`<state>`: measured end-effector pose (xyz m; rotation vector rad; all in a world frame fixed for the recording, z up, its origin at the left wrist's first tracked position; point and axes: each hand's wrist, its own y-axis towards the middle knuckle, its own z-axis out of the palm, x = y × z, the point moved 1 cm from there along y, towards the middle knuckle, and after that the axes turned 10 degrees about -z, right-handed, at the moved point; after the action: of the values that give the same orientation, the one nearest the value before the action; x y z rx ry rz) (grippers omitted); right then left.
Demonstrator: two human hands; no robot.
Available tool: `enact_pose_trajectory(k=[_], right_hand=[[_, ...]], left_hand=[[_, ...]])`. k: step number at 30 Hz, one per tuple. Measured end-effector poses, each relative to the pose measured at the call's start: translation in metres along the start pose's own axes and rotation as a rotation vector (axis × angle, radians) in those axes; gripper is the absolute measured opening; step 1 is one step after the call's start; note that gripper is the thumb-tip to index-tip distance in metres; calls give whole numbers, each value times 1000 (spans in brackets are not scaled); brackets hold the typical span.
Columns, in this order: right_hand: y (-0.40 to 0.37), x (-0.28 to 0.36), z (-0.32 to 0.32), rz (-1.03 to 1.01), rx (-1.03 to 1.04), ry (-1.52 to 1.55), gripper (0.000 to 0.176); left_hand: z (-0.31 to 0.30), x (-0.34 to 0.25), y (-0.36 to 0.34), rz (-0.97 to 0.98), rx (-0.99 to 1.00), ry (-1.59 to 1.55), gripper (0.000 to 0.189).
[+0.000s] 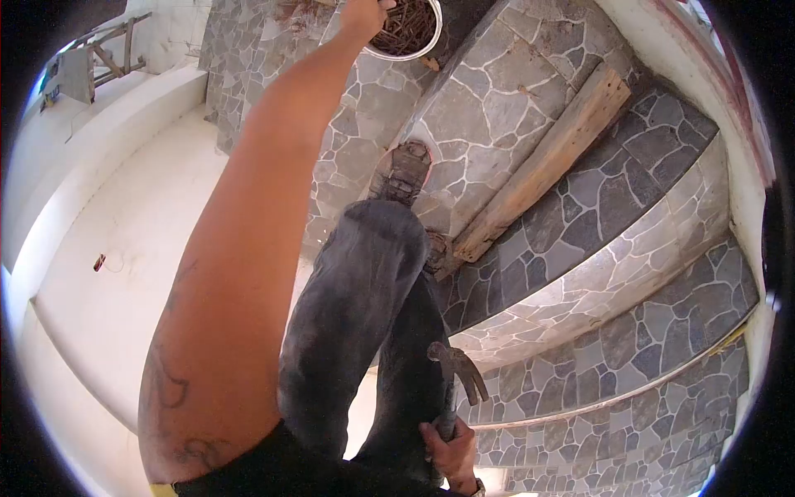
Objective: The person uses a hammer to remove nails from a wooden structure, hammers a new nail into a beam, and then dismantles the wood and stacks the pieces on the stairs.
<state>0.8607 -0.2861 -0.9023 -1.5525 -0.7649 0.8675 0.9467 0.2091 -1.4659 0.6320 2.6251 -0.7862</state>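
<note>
At the top of the view my left hand (364, 15) is closed at the rim of a white bucket (439, 33), at the end of my outstretched arm. Inside the bucket lie many thin, rusty brown pieces (406, 31), which look like nails. Low in the view, beside my leg, my right hand (451, 451) wraps round the handle of a claw hammer (454, 369). The hammer's head points up and away from me, its claw to the right.
Curved stone-clad steps (580, 294) descend on the right. A wooden beam (546, 166) lies along a step beside my shoes (402, 172). A pale wall (124, 290) stands at the left, with a wooden frame (112, 54) beyond it.
</note>
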Motion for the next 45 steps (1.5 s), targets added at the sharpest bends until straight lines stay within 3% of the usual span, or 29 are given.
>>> enact_pose_trajectory(k=[3,6,9,12,15,18,21,25,29,32,35,36,38,39,40,41,45], right_hand=[[3,-3,1,44,9,73,25],[3,0,3,83,13,100,25],[6,2,4,80,21,69,26],[5,-2,7,43,11,60,27],[6,-3,8,57,12,57,27],[6,0,10,55,8,26,27],[6,18,10,96,25,1,27],[8,20,10,76,49,5,27],[3,18,11,22,33,-7,27],[2,17,10,18,61,4,27],[1,16,12,-68,83,33,27],[2,7,12,-69,100,-31,30],[5,-20,12,-64,118,-167,42],[5,-22,14,-183,68,-150,36],[4,-20,18,-301,18,-135,30],[3,-21,20,-421,-31,-119,26],[8,-42,16,-240,61,-118,24]], left_hand=[[-13,-13,-7,185,-354,-46,21],[-10,18,19,443,-97,-966,22],[-54,-9,-23,241,-216,-643,19],[-50,1,-19,126,-125,-814,21],[-28,10,-11,66,181,-1287,31],[-44,-41,-21,-543,211,-396,42],[-17,-45,-27,39,237,226,44],[14,-41,-16,-115,209,72,40],[13,-23,-26,-139,-260,-226,25],[-63,-63,-58,-330,-11,-516,23],[-84,-54,-58,-392,106,-649,25],[-105,-80,-75,-621,36,-492,27],[-120,-79,-80,-487,85,-730,32],[-119,-72,-87,-419,111,-852,34],[-89,-30,-59,-177,94,-1083,20],[-95,-37,-65,-199,61,-1036,22],[-90,-50,-71,-268,-24,-995,31]])
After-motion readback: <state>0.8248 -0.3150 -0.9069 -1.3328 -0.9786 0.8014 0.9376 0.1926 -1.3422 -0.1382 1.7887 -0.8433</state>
